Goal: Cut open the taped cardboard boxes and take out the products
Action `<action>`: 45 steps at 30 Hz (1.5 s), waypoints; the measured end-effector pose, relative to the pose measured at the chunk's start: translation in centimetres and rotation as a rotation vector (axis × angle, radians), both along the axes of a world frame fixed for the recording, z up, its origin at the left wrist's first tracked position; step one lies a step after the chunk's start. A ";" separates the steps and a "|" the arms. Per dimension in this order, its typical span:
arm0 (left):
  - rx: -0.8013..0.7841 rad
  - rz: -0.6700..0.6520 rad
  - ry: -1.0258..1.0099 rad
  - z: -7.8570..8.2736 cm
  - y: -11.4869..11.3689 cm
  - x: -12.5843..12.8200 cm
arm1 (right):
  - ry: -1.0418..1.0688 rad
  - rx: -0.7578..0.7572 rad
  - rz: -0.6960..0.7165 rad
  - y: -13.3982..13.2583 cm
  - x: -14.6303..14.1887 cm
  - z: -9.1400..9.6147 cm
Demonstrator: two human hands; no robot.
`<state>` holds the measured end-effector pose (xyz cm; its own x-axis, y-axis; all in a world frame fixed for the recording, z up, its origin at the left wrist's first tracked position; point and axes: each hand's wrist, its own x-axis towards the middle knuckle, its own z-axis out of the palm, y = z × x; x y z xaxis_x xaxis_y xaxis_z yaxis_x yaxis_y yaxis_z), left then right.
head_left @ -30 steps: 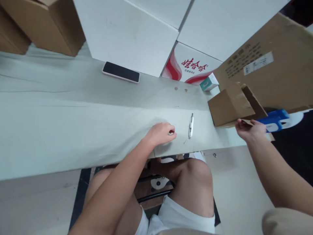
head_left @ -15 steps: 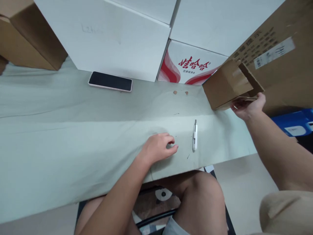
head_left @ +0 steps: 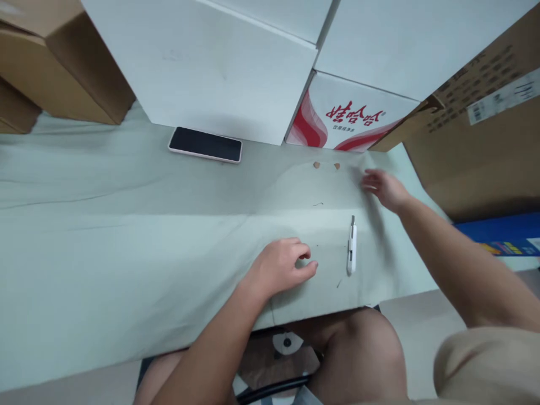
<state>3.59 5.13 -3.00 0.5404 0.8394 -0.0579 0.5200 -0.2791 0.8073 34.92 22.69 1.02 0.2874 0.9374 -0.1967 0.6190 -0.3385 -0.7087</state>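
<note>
My left hand (head_left: 280, 270) rests on the pale green cloth (head_left: 105, 242) near the table's front edge. Its fingers are curled in a loose pinch, and I cannot make out whether anything is in them. A white utility knife (head_left: 351, 254) lies just right of it, untouched. My right hand (head_left: 382, 188) hovers over the cloth beyond the knife. It is smeared by motion, with fingers stretched out and nothing in them. Two small brown scraps (head_left: 326, 166) lie on the cloth to its left.
A black phone (head_left: 205, 144) lies face up at the foot of stacked white boxes (head_left: 219, 62). A red-and-white carton (head_left: 350, 115) stands behind the scraps. A large cardboard box (head_left: 476, 135) fills the right, more cardboard boxes (head_left: 63, 62) the far left. Blue packaging (head_left: 502, 239) lies at the right.
My right hand has let go of the small cardboard box it was lifting, and has come down left over the cloth, empty. The small box is out of sight. My left hand stayed.
</note>
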 end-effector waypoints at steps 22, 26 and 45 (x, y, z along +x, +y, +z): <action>-0.051 0.122 -0.052 1.4 -3.7 -6.2 | -0.290 0.204 0.736 -10.9 -26.0 2.3; -0.102 0.075 -0.040 1.3 -3.1 -7.1 | -0.306 0.418 1.006 -5.4 -39.0 2.4; 0.172 0.527 -0.256 2.2 -2.7 -11.4 | -0.642 0.696 1.118 1.9 -51.8 3.5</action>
<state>-7.78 2.47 -0.81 0.0288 0.9833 0.1795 0.4192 -0.1749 0.8909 -16.86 24.62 4.48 -0.7755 0.5766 0.2573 0.5895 0.8071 -0.0319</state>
